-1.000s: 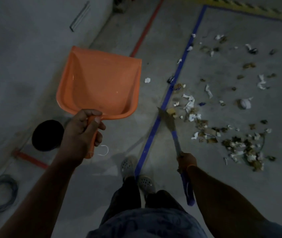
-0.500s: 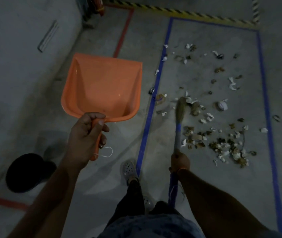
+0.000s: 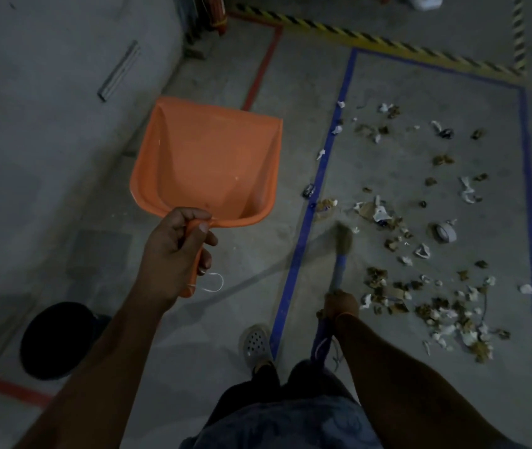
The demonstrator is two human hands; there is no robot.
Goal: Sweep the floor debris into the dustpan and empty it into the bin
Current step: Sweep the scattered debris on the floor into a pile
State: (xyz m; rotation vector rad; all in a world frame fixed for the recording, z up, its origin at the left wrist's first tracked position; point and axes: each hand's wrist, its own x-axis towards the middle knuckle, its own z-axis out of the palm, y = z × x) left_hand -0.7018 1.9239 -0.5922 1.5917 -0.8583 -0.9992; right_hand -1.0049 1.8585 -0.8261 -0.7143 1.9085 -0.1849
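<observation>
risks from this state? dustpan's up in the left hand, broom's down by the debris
1. The dustpan, gripped by the left hand, hangs off the floor and left of the blue tape line; debris swept now has nothing to catch it.
2. The right hand works the broom alone, so strokes may scatter the light paper scraps.
3. The bin sits behind-left, far from the pile; carrying could spill.

The scene was dim and bluish-grey, with soft grain throughout. The broom head (image 3: pixel 344 239) was motion-blurred. Long faint shadows stretched toward 8 o'clock across the floor (image 3: pixel 387 59). Straight lines bowed near the edges.
</observation>
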